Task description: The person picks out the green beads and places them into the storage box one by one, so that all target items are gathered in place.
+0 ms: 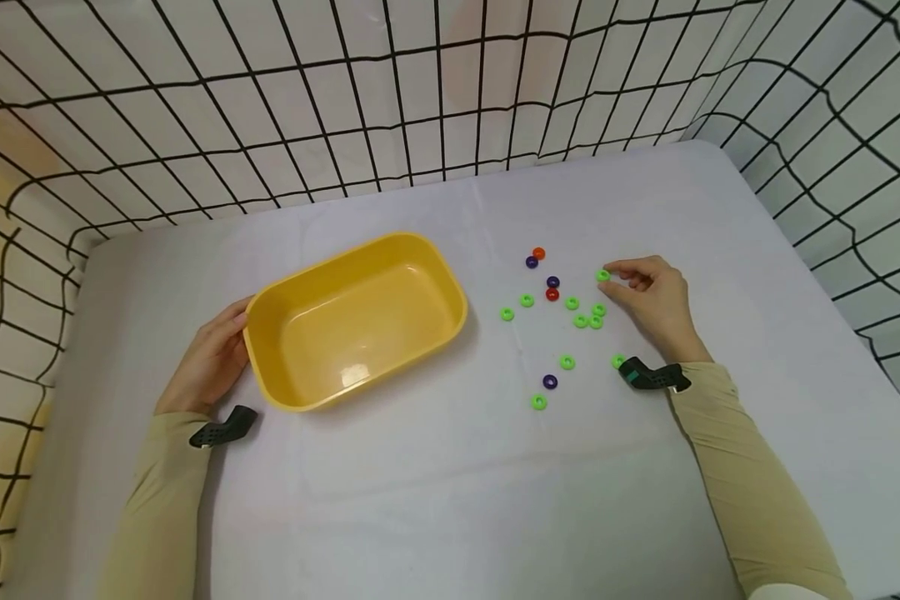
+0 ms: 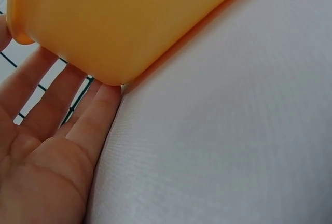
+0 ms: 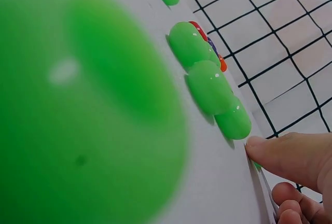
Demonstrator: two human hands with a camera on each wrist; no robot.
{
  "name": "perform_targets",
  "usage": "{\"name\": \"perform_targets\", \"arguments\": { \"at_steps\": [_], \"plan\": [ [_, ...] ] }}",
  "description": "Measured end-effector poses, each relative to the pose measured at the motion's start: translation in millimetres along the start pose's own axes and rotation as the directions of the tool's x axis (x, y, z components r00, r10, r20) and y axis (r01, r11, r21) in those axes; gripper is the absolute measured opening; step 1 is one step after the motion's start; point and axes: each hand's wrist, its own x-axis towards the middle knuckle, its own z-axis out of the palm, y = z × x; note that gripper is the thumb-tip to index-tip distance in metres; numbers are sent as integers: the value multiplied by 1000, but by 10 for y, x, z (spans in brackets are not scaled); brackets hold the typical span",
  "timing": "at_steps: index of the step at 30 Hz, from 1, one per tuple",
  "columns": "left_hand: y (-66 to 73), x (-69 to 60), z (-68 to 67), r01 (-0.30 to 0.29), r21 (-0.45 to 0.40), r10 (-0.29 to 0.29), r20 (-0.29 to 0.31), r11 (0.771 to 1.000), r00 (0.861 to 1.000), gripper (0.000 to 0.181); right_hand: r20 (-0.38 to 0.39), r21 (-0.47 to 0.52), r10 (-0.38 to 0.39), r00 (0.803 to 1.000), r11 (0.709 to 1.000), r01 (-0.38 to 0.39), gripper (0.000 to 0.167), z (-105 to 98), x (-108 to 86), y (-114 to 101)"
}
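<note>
My left hand [image 1: 213, 354] is at the left end of a yellow plastic tub [image 1: 345, 333]. In the left wrist view its fingers [image 2: 57, 97] reach out fairly straight and touch the tub's end wall. On the right, my right hand [image 1: 656, 304] pinches a small green ring-shaped bead [image 1: 603, 275] between thumb and forefinger. The thumb hides most of that bead in the right wrist view, and whether it is off the cloth I cannot tell. Nearby lie several loose green beads [image 1: 572, 303], a few purple ones [image 1: 551, 382], a red bead [image 1: 552, 294] and an orange bead [image 1: 539, 253].
A white cloth [image 1: 435, 492] covers the table. Black wire grid panels [image 1: 420, 108] stand along the back and both sides. One green bead [image 1: 618, 361] lies beside the right wrist's black camera [image 1: 652, 375]. The inside of the tub shows no beads.
</note>
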Motion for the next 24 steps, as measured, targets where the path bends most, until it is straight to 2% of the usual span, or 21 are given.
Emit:
{"name": "perform_targets", "arguments": {
  "at_steps": [6, 13, 19, 24],
  "plan": [
    [-10, -12, -22, -4, -5, 4, 17, 1000, 1000, 32, 1, -10, -7, 1000, 1000, 7, 30, 5, -2, -8],
    [-4, -18, -30, -15, 34, 15, 6, 999, 1000, 31, 0, -16, -20, 1000, 1000, 20, 30, -8, 1, -45],
    [-3, -10, -36, 1, 54, -1, 4, 999, 1000, 30, 9, -14, 10, 1000, 1000, -10, 34, -26, 0, -48],
    [-7, 3, -20, 26, 69, -25, -15, 997, 1000, 28, 51, -14, 75, 996, 997, -74, 39, -62, 18, -54]
  ]
}}
